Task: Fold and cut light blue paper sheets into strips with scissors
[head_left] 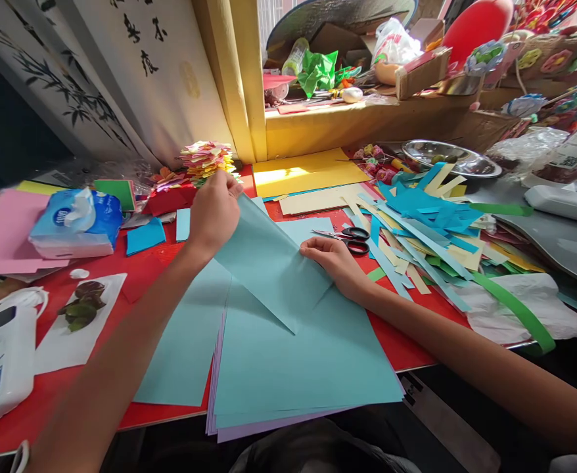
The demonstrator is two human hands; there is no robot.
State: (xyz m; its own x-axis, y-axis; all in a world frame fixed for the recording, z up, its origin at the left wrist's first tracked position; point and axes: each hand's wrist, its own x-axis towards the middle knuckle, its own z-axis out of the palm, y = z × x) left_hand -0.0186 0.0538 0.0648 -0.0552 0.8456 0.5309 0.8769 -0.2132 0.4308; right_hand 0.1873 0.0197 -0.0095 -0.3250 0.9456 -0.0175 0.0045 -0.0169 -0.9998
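Note:
A light blue sheet of paper (273,263), folded on the diagonal, is held up at a tilt between my two hands. My left hand (215,213) pinches its upper left corner. Lower on the right, my right hand (335,263) grips the folded edge between thumb and fingers. Under the sheet lies a stack of light blue and lilac paper (308,374), its edges slightly uneven. Another light blue sheet (184,348) lies to the left of the stack. Scissors with black handles (356,240) rest just beyond my right hand.
Cut paper strips (416,230) are heaped on the right, near a metal bowl (451,157). At the left are a tissue pack (76,223), a white device (2,368) and brown-green pieces on white paper (82,305). A pile of small folded papers (209,161) stands behind.

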